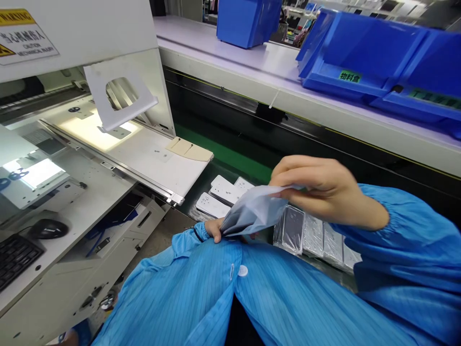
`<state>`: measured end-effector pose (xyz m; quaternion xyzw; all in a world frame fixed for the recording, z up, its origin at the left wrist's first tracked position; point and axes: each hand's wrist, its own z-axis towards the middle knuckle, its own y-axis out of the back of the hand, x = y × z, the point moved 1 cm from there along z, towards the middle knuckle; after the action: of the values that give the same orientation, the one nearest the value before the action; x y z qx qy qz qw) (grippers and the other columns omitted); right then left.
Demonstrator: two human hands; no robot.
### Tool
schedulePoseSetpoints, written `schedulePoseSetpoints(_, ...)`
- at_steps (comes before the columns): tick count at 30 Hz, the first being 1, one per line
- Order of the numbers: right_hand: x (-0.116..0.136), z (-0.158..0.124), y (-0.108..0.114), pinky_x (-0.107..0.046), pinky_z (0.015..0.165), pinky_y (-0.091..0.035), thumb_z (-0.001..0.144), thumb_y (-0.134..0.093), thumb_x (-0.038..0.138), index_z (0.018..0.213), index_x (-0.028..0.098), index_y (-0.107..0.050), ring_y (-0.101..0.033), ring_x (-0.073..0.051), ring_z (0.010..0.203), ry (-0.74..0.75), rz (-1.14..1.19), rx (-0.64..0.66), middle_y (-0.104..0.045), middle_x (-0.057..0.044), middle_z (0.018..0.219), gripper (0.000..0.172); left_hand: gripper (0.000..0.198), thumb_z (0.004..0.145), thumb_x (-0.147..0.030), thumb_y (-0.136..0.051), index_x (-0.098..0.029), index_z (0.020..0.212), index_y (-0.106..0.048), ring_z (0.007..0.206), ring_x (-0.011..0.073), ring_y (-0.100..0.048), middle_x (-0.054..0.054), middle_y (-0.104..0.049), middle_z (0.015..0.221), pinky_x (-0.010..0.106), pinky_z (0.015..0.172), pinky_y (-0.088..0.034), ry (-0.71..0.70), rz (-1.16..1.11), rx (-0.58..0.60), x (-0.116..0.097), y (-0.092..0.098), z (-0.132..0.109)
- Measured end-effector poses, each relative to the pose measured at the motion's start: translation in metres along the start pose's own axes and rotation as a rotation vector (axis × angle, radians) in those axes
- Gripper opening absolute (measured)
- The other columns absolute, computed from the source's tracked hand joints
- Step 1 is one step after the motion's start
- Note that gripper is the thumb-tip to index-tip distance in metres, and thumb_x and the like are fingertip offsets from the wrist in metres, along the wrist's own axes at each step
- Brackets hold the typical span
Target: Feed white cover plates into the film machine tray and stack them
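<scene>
My right hand (pixel 320 190) is closed in a pinch on the upper right edge of a thin, translucent whitish film (pixel 257 206). Low in front of my blue smock, my left hand (pixel 215 229) grips the film's lower left side, its thumb showing. Something darker and flat shows through the film, but its kind is hidden. Left of the film lie white flat panels (pixel 213 205) with small dark holes and marks. Under my right wrist, several plastic-wrapped, phone-sized flat pieces (pixel 313 235) stand in a row.
At left is a white machine with a warning label (pixel 27 36) and a lit sliding platform (pixel 151 158). A mouse (pixel 48 228) and keyboard (pixel 16 262) rest on the bench below it. Blue bins (pixel 360 57) line the raised shelf (pixel 230 62) beyond a dark green belt (pixel 223 151).
</scene>
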<state>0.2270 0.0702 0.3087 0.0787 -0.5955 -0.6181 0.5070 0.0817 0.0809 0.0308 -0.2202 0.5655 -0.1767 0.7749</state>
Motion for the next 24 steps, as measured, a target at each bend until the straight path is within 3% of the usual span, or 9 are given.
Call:
schedulePoseSetpoints(6, 0.011, 0.002, 0.014, -0.024, 0.056, -0.045, 0.084, -0.055, 0.022, 0.077, 0.019, -0.062, -0.055, -0.013, 0.066, -0.045, -0.026, -0.053, -0.059, -0.004, 0.074, 0.01, 0.107, 0.021, -0.047, -0.082, -0.009, 0.116, -0.05, 0.115, 0.0399, -0.042, 0.02, -0.046, 0.125, 0.046, 0.086, -0.042, 0.01, -0.007, -0.026, -0.006, -0.003, 0.007)
schedulePoseSetpoints(11, 0.014, 0.001, 0.021, -0.027, 0.063, -0.046, 0.084, -0.055, 0.021, 0.082, 0.02, -0.06, -0.056, -0.014, 0.076, -0.095, -0.103, -0.101, -0.06, -0.005, 0.086, 0.006, 0.097, 0.032, -0.048, -0.081, -0.008, 0.115, -0.051, 0.109, 0.0337, -0.044, 0.018, -0.046, 0.12, 0.042, 0.081, -0.045, -0.037, -0.004, -0.001, -0.015, -0.008, 0.008)
schedulePoseSetpoints(14, 0.015, 0.0, 0.026, -0.031, 0.072, -0.048, 0.085, -0.053, 0.023, 0.09, 0.021, -0.06, -0.06, -0.017, 0.085, -0.211, -0.094, -0.197, -0.063, -0.005, 0.095, 0.009, 0.091, 0.037, -0.049, -0.079, -0.008, 0.114, -0.051, 0.106, 0.0315, -0.045, 0.017, -0.047, 0.117, 0.042, 0.082, -0.045, -0.067, -0.024, 0.02, -0.017, -0.01, 0.008)
schedulePoseSetpoints(19, 0.014, -0.001, 0.033, -0.029, 0.058, -0.044, 0.082, -0.055, 0.028, 0.082, 0.022, -0.056, -0.057, -0.015, 0.064, -0.257, -0.174, -0.22, -0.062, 0.0, 0.074, 0.006, 0.092, 0.034, -0.046, -0.081, -0.009, 0.113, -0.053, 0.107, 0.0317, -0.045, 0.016, -0.049, 0.114, 0.042, 0.084, -0.044, -0.019, -0.053, 0.0, -0.016, -0.01, 0.009)
schedulePoseSetpoints(24, 0.014, 0.001, 0.033, -0.026, 0.055, -0.042, 0.082, -0.054, 0.024, 0.081, 0.021, -0.056, -0.056, -0.013, 0.062, -0.197, -0.231, -0.179, -0.062, 0.0, 0.073, 0.003, 0.094, 0.037, -0.048, -0.08, -0.009, 0.116, -0.05, 0.109, 0.0318, -0.044, 0.016, -0.048, 0.115, 0.042, 0.084, -0.043, -0.047, -0.05, 0.034, -0.014, -0.006, 0.008)
